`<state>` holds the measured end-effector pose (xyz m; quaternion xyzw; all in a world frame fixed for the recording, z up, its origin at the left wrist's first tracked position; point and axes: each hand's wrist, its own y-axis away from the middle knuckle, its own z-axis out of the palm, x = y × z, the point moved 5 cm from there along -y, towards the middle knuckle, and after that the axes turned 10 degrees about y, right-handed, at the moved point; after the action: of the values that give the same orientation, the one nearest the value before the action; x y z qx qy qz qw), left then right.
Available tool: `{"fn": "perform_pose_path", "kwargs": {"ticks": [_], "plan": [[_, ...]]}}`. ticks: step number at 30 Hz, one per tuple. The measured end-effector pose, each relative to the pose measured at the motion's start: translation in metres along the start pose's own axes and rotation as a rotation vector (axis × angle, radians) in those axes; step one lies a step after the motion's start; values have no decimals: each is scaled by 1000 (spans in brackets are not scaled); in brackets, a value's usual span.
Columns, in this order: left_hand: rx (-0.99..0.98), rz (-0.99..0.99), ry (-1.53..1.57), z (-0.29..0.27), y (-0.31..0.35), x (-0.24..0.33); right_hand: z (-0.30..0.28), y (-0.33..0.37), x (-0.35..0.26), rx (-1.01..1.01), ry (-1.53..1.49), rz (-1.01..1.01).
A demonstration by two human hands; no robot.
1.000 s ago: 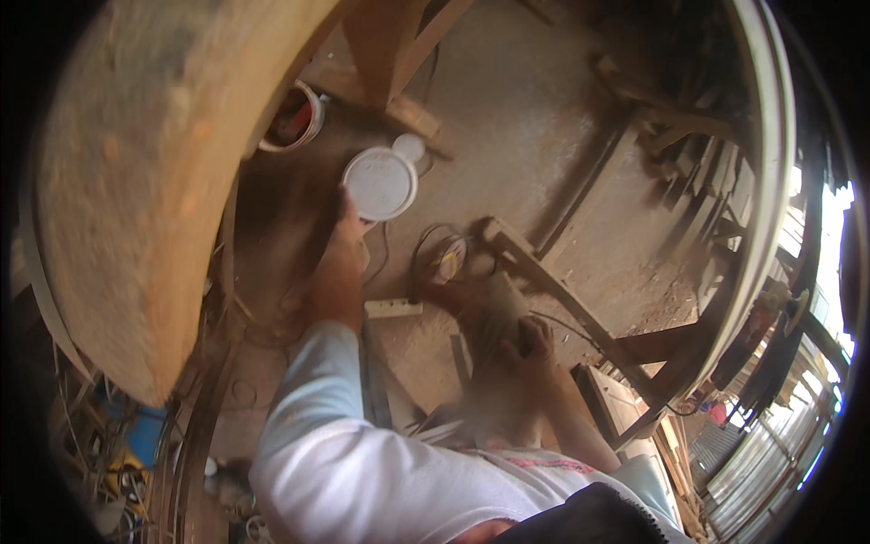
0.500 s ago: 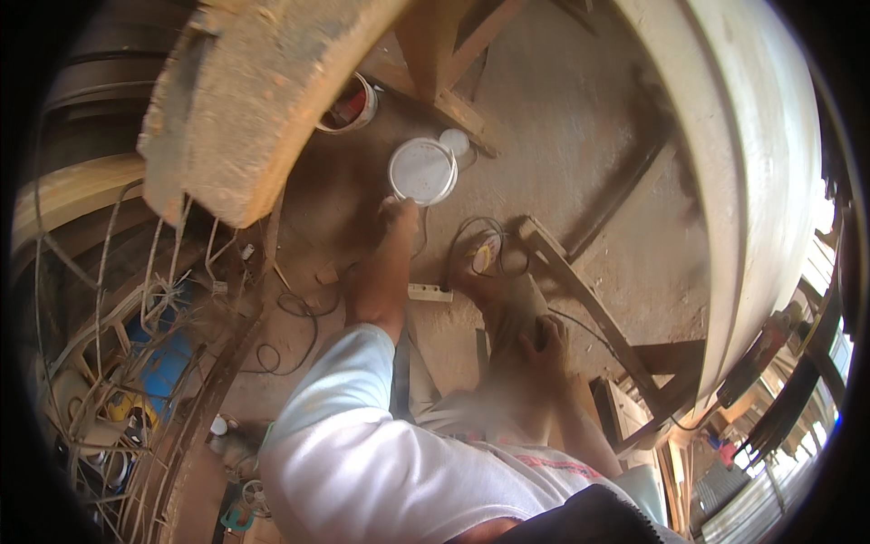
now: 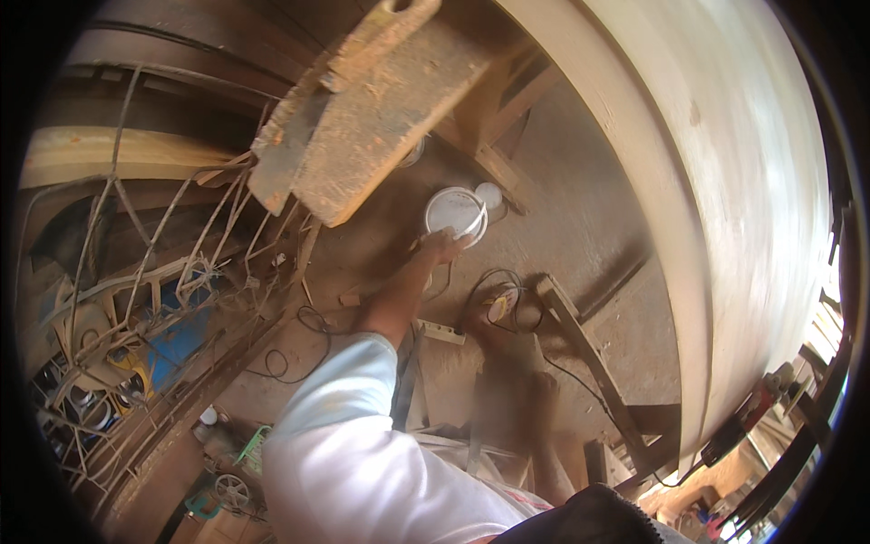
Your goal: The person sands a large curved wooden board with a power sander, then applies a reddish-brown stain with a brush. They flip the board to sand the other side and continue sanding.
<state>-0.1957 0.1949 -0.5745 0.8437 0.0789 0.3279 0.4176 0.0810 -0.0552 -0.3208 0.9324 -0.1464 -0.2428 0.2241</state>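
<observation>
A white round bucket (image 3: 453,207) stands on the dusty floor ahead of me, with a small white round lid (image 3: 489,195) beside it. My left hand (image 3: 442,243) reaches down to the bucket's near edge, its fingers closed at the rim beside a pale curved strip that looks like the handle. The exact grip is too small to make out. Close to my leg, my right hand (image 3: 542,394) is smeared by motion, so its fingers do not show clearly.
A rough wooden beam (image 3: 381,127) juts in at upper left. Curved pale planking (image 3: 725,181) arches along the right. A power strip (image 3: 441,332) and loose cable (image 3: 313,326) lie near my feet. Bent metal rods (image 3: 118,208) tangle at left; a wooden brace (image 3: 584,354) slants on the right.
My left hand has moved from just outside the bucket's edge onto its rim. My right hand has shifted and blurred near the leg. The whole view has swung, moving the beam rightward.
</observation>
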Motion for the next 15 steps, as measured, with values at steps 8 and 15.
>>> {"fn": "perform_pose_path", "kwargs": {"ticks": [8, 15], "plan": [[3, -101, 391, -16, 29, 0, -96, -65, -163, 88, -106, -432], [113, 135, 456, -142, 249, 45, -248, -158, -416, 552, 87, -936]]}}
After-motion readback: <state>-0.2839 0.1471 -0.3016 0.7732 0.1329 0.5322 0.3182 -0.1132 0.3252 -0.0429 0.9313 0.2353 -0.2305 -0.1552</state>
